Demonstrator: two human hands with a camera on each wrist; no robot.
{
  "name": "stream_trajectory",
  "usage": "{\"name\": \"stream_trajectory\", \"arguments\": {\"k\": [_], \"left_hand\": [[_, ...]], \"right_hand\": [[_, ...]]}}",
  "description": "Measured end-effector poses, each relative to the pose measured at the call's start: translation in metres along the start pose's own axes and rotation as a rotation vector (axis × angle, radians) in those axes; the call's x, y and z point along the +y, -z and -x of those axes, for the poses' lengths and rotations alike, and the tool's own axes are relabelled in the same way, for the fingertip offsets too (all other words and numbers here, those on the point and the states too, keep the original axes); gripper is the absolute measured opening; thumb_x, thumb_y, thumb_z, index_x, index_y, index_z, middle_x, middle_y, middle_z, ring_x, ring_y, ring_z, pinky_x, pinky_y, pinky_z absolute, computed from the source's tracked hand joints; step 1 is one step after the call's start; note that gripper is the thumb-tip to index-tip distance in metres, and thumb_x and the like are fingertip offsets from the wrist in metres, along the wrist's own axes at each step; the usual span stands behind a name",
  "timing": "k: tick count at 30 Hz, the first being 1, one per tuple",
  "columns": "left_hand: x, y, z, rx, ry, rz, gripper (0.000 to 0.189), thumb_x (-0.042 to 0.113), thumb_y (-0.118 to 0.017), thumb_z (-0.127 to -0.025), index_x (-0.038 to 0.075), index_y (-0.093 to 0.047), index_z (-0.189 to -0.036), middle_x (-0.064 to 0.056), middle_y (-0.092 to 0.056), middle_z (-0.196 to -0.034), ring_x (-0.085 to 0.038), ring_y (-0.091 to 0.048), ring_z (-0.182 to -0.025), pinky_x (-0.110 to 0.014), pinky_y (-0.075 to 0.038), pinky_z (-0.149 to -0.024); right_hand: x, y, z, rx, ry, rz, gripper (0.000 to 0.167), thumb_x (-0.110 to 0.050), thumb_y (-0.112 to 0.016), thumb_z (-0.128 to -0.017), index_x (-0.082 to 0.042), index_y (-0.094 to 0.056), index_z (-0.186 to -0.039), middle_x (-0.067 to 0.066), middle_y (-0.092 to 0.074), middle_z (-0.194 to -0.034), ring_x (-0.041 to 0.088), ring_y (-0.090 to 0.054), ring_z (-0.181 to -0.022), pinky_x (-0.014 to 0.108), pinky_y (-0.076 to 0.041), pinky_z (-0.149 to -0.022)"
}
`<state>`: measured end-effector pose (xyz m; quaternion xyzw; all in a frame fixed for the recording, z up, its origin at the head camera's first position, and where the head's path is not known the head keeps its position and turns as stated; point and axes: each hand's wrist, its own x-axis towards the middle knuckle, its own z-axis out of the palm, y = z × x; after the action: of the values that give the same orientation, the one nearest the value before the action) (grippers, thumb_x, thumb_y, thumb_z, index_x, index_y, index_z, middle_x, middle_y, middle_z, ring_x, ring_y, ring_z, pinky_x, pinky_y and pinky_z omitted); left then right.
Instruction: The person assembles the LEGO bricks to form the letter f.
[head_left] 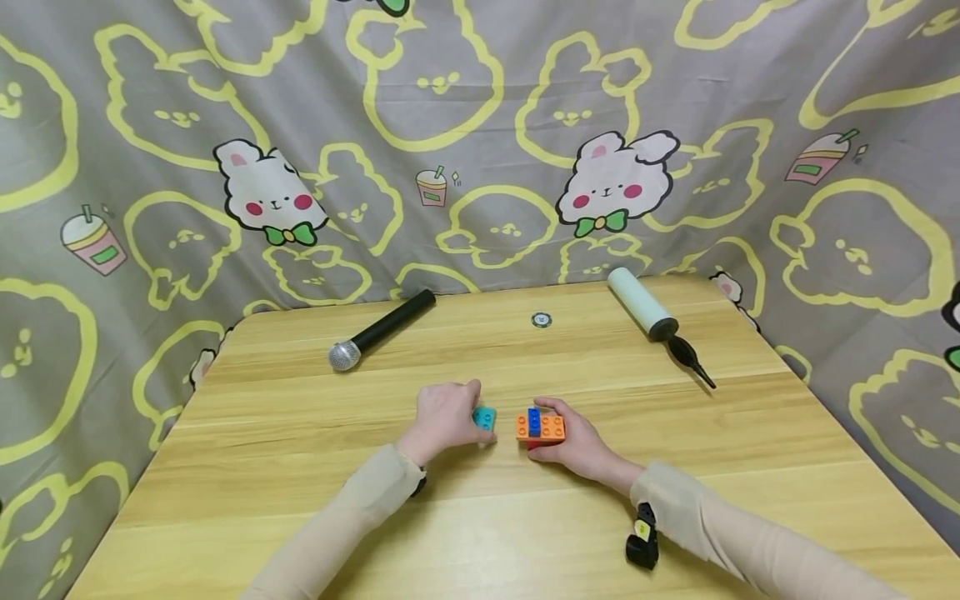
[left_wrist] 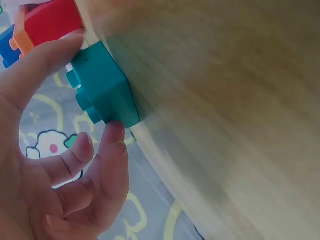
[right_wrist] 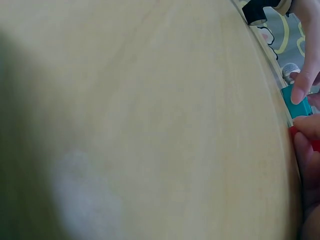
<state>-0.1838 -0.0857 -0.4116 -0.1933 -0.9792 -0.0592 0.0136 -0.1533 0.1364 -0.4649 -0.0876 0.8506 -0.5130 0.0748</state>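
My left hand pinches a teal toy building brick between thumb and fingertips. In the left wrist view the teal brick sits at the table surface, its studs turned toward the palm. Just to its right, my right hand grips a small stack of bricks: an orange brick with a narrow blue brick on top and a red brick below. A gap separates the stack from the teal brick in the head view. The right wrist view catches only part of the red brick behind fingers.
On the wooden table, a black microphone with a silver head lies at the back left. A small round disc lies back centre, and a pale hand pump with a black nozzle back right. A patterned curtain hangs behind.
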Motion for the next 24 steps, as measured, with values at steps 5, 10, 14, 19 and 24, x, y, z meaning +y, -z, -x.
{"name": "stream_trajectory", "arguments": {"k": [5,10,14,19,24], "left_hand": [[-0.0023,-0.0006,-0.0018,0.0,0.0,0.021,0.05,0.05,-0.084,-0.062,0.02,-0.047,-0.077,0.005,-0.046,-0.06,-0.011,-0.041,-0.051,-0.028,-0.027,-0.047],[-0.0025,0.0001,-0.0032,-0.011,0.025,0.019,0.048,0.048,-0.084,-0.062,0.018,-0.053,-0.085,0.004,-0.051,-0.063,-0.012,-0.045,-0.053,-0.028,-0.03,-0.049],[-0.0024,0.0009,-0.0036,-0.044,0.047,0.025,0.049,0.048,-0.084,-0.063,0.016,-0.061,-0.093,0.002,-0.057,-0.07,-0.012,-0.048,-0.056,-0.029,-0.033,-0.051],[-0.0018,0.0029,-0.0024,-0.07,0.052,0.064,0.041,0.043,-0.085,-0.062,0.016,-0.07,-0.09,0.004,-0.067,-0.079,-0.01,-0.049,-0.061,-0.027,-0.034,-0.054],[-0.001,0.0039,-0.002,-0.064,0.051,0.09,0.038,0.041,-0.088,-0.06,0.019,-0.074,-0.089,0.006,-0.07,-0.086,-0.009,-0.051,-0.063,-0.026,-0.034,-0.053]], "right_hand": [[-0.0021,0.0004,0.0005,0.001,-0.009,0.015,0.079,-0.012,-0.085,-0.07,-0.012,-0.045,-0.138,0.014,-0.054,-0.135,0.032,-0.055,-0.118,0.054,-0.039,-0.101],[-0.0027,0.001,0.0006,0.0,-0.009,0.023,0.079,-0.013,-0.084,-0.07,-0.012,-0.045,-0.138,0.014,-0.053,-0.137,0.033,-0.054,-0.119,0.055,-0.038,-0.101],[-0.0022,0.0011,0.0005,-0.004,-0.008,0.014,0.079,-0.013,-0.084,-0.07,-0.012,-0.045,-0.139,0.014,-0.053,-0.137,0.032,-0.054,-0.12,0.054,-0.038,-0.102],[-0.0014,0.0008,0.0004,-0.005,-0.01,0.01,0.079,-0.013,-0.085,-0.07,-0.012,-0.045,-0.139,0.014,-0.053,-0.136,0.032,-0.054,-0.12,0.054,-0.038,-0.102],[-0.0002,0.0001,0.0003,0.001,-0.012,0.011,0.079,-0.013,-0.085,-0.069,-0.012,-0.046,-0.138,0.014,-0.053,-0.136,0.032,-0.054,-0.119,0.054,-0.038,-0.102]]}}
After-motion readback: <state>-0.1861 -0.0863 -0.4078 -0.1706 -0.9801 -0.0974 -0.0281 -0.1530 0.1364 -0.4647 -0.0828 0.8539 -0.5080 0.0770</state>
